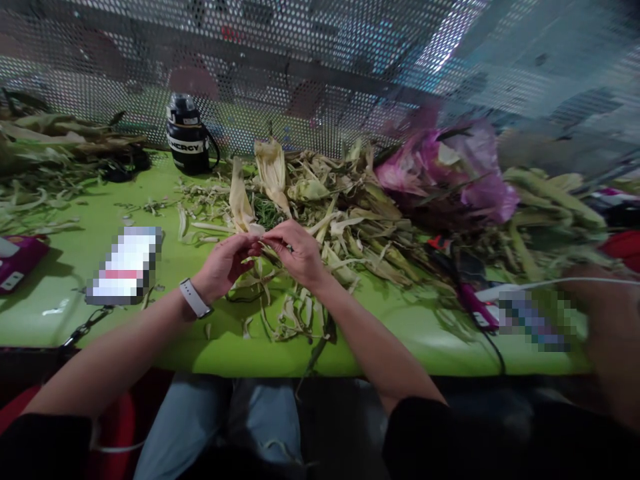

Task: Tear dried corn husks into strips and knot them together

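Observation:
My left hand (225, 265) and my right hand (296, 251) meet over the green table (415, 333), fingertips pinched together on a pale corn husk strip (242, 204) that rises from between them. A white watch is strapped on my left wrist. Below and around the hands lies a heap of torn husk strips (350, 233), spread toward the right. A second pale husk (273, 170) stands just behind the hands.
A black jug (187, 135) stands at the back by the perforated metal screen. A pink plastic bag (450, 170) lies at the right. More husks pile at the far left. A blurred card and cables lie on the table. Another person's arm shows at the right edge.

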`<state>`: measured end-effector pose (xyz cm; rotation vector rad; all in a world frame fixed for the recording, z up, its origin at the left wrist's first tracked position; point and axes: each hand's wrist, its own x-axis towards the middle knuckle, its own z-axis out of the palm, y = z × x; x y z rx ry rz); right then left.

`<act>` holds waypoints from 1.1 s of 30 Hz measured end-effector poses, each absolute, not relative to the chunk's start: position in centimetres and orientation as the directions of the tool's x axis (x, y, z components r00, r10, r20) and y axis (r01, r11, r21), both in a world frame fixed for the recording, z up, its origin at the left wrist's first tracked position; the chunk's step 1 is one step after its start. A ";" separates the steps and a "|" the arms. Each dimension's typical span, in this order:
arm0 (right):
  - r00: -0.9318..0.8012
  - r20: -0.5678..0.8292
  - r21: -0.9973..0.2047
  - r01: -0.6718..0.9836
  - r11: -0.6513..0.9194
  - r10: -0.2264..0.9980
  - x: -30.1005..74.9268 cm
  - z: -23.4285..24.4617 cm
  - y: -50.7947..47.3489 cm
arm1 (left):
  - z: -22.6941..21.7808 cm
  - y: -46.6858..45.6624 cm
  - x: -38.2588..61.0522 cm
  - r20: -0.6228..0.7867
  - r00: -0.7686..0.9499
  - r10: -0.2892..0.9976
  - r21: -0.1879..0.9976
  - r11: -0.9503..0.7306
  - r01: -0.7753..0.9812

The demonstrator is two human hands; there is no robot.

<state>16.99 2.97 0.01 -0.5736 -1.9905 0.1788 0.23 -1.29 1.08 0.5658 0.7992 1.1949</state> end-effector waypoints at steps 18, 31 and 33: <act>-0.264 0.631 -0.689 0.244 0.683 0.730 16.2 0.0 1.8 | 0.6 -1.8 0.9 -0.081 0.025 0.996 0.881 0.084 -0.466; -0.415 0.815 -0.244 0.388 0.889 0.404 17.1 0.1 2.6 | 0.4 -1.3 0.6 -0.117 0.024 0.993 0.819 0.110 -0.563; -0.421 0.817 -0.219 0.407 0.887 0.394 17.1 -0.1 2.7 | 0.3 -1.3 0.6 -0.128 0.051 0.991 0.809 0.134 -0.572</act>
